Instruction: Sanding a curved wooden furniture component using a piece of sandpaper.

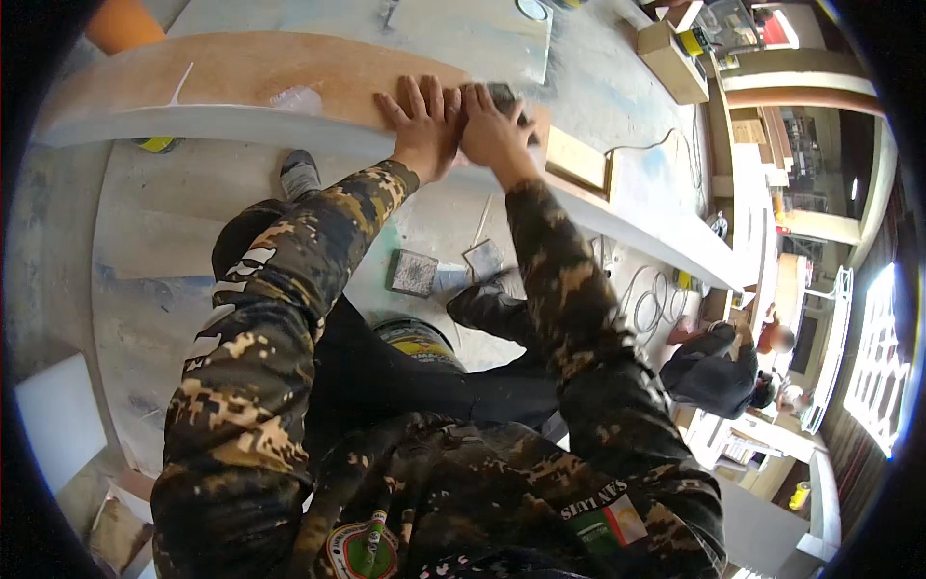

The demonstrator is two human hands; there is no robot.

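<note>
My left hand (425,125) lies flat on a long, light brown wooden board (318,72) with a curved far edge, its fingers spread. Close beside it, touching or nearly so, my right hand (496,133) is curled over a dark grey pad (503,96) near the board's right end. Slight blur and the fingers cover much of the pad, so its exact kind is unclear. A pale patch (296,99) and a thin white streak (182,83) mark the board left of my hands. The board's near side is a pale, narrow edge.
Below me are a bucket (417,340) between my legs, dark square blocks (414,273) on the floor and a coiled cable (658,299). An orange object (123,27) stands far left. At right, another person (716,369) bends near wooden frames; a wooden box (672,66) stands beyond.
</note>
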